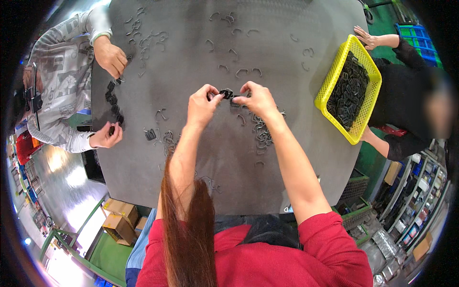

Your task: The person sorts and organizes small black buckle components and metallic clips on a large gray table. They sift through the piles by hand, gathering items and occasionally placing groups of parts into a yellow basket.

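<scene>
Above the middle of the grey table [191, 71], my left hand [203, 104] pinches a small cluster of black plastic pieces [225, 93] between thumb and fingertips. Facing it, my right hand [258, 100] has thumb and fingers closed on a dark piece [234, 101] at the cluster's right side. The exact shape of what lies between the fingertips is partly hidden. By my right forearm lies a pile of thin, dark C-shaped clips [262, 131]. Another pile of such clips [168, 141] lies beside my left forearm, with a small dark block [150, 134] near it.
At the left, a co-worker's hands [110, 57] handle a chain of black pieces [113, 99]. A person at the right holds a tilted yellow basket [330, 112] full of black parts over the table edge. Loose clips [241, 72] are scattered toward the far side. Cardboard boxes [119, 222] stand lower left.
</scene>
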Available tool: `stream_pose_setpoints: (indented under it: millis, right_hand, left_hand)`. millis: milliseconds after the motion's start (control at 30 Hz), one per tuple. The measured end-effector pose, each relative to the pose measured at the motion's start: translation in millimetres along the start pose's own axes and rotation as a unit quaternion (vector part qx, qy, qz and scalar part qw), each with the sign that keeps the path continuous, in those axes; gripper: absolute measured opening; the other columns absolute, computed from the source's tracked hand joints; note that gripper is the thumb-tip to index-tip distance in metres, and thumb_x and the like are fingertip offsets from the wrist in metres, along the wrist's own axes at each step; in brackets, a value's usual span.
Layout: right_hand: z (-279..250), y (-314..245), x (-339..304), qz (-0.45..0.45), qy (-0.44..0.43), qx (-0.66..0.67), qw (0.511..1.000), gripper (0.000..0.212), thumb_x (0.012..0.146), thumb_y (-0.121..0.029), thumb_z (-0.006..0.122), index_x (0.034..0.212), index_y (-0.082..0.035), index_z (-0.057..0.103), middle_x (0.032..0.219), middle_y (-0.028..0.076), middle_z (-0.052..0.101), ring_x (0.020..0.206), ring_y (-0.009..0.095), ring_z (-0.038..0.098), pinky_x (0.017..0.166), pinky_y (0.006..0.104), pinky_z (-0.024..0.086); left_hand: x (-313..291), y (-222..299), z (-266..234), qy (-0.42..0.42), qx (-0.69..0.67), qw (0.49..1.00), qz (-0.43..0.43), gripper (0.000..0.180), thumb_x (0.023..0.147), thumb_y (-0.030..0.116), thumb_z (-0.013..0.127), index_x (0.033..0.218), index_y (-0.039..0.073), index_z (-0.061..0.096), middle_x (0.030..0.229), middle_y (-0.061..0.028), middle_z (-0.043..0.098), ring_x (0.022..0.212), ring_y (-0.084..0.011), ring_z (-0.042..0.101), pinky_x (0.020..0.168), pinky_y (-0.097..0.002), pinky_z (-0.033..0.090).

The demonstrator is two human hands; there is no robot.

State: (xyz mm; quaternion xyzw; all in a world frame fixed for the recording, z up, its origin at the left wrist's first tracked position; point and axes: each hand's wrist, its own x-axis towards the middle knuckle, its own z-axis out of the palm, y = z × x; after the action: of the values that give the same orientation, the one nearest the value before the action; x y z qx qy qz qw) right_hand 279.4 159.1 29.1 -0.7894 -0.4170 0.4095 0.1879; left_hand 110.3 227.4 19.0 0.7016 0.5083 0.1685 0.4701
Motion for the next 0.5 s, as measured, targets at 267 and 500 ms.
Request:
stream_pose_setpoints:
  millis: [267, 500]
  right_hand:
    - [-21.1, 11.5, -20.4, 0.063, -0.209, 0.304, 0.927, 0.022, 0.074, -0.025, 0.073, 0.082, -0.007, 0.062, 0.073, 0.001, 0.061, 0.057, 0.008, 0.055, 0.046, 0.0230, 0.039]
    - [10.1, -36.7, -2.3, 0.031, -0.201, 0.210, 0.956, 0.019, 0.082, -0.024, 0.064, 0.087, -0.007, 0.058, 0.071, 0.001, 0.058, 0.059, 0.005, 0.053, 0.042, 0.0204, 0.033]
  left_hand:
    - [-27.3, -37.3, -106.9, -0.245, -0.384, 0.874, -0.168, 0.021, 0.082, 0.017, 0.064, 0.096, 0.004, 0.056, 0.088, -0.0086, 0.061, 0.080, -0.0206, 0.064, 0.054, -0.0260, 0.054]
    - [-72.7, -80.0, -95.3, -0.041, -0.602, 0.780, -0.165, 0.022, 0.085, 0.028, 0.065, 0.084, 0.009, 0.053, 0.069, -0.0003, 0.049, 0.067, -0.0117, 0.052, 0.047, -0.0220, 0.045]
